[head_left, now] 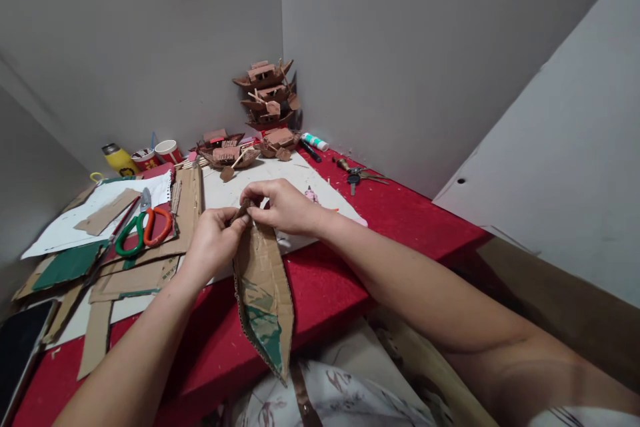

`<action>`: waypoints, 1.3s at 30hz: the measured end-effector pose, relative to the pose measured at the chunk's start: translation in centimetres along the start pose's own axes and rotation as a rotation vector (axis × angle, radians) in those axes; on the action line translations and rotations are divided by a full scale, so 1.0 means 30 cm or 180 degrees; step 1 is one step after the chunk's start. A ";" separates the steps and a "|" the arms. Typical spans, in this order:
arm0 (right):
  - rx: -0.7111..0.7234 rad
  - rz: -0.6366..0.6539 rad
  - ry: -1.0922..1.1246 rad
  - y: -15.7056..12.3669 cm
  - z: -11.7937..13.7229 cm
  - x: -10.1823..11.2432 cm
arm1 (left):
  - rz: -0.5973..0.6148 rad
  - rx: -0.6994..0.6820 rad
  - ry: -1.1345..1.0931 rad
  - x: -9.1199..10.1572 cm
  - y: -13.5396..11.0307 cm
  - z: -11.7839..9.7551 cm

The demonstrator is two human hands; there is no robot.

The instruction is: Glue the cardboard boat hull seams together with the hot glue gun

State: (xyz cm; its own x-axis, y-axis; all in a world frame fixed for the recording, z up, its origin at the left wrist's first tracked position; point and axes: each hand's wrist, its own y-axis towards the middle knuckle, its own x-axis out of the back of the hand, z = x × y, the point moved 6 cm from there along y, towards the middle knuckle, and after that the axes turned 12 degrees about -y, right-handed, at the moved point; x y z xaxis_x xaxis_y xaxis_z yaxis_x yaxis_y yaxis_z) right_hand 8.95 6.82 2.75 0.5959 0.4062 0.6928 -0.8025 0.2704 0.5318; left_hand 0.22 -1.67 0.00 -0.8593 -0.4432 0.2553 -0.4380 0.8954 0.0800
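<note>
A boat-shaped cardboard hull (265, 280), brown with green patches inside, hangs over the table's front edge with its pointed end toward me. My left hand (217, 237) pinches its far end from the left side. From the right, the fingers of my right hand (280, 207) close on the same end, thumb against the cardboard. Both sets of fingertips nearly meet there and partly hide that tip. Behind my hands lies a white board (225, 190) on the red table.
Scissors (145, 227) with green and orange handles rest on cardboard pieces (135, 280) at left. Finished model boats (267, 93) are stacked in the corner, others (230, 155) beside them. Paper cups (169, 151), a yellow bottle (119, 159) and keys (354, 180) stand or lie farther back.
</note>
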 end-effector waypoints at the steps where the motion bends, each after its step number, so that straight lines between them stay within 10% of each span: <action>1: 0.0026 -0.0016 -0.0043 0.000 0.002 -0.003 | -0.0011 -0.0030 0.0007 0.001 0.002 0.001; 39: -0.0384 -0.0256 0.0868 0.020 -0.030 0.022 | -0.0348 -0.0506 0.0377 0.069 0.007 -0.045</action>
State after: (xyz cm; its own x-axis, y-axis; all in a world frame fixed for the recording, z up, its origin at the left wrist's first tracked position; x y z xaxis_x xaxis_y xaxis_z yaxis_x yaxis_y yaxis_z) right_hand 8.84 8.05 3.09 0.6412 0.5940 0.4858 -0.7604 0.4064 0.5067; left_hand -1.29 -2.33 1.84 -0.7680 -0.5382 0.3473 -0.4717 0.8420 0.2618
